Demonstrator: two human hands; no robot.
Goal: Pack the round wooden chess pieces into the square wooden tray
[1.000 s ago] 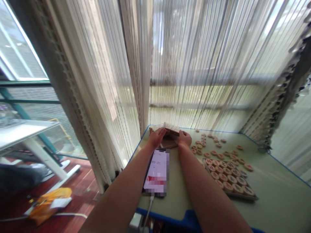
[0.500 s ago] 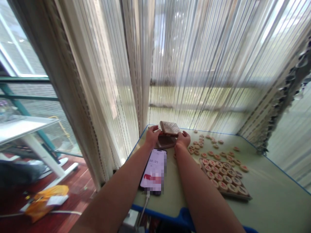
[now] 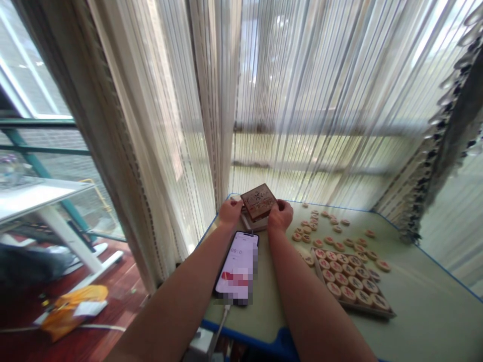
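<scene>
My left hand (image 3: 230, 212) and my right hand (image 3: 279, 215) grip the opposite sides of a flat dark-brown wooden box (image 3: 258, 202), whose top bears a pale printed pattern. It is held tilted, just above a pale-edged brown board or tray (image 3: 253, 222) that is partly hidden behind my hands. A smartphone (image 3: 237, 269) showing a timer lies on the table just below my left wrist. Its digits are mostly blurred. Loose round wooden xiangqi pieces (image 3: 324, 231) lie to the right of my right hand.
A wooden tray (image 3: 316, 266) packed with red-marked pieces sits at the right, on a pale green table (image 3: 415, 301) with blue edging. Sheer curtains hang behind it. A cable runs from the phone over the near edge, above a red wooden floor with a yellow bag.
The box has turned over between my hands, its dark patterned face now showing instead of the pale side. The view has shifted slightly, and the timer display has changed.
</scene>
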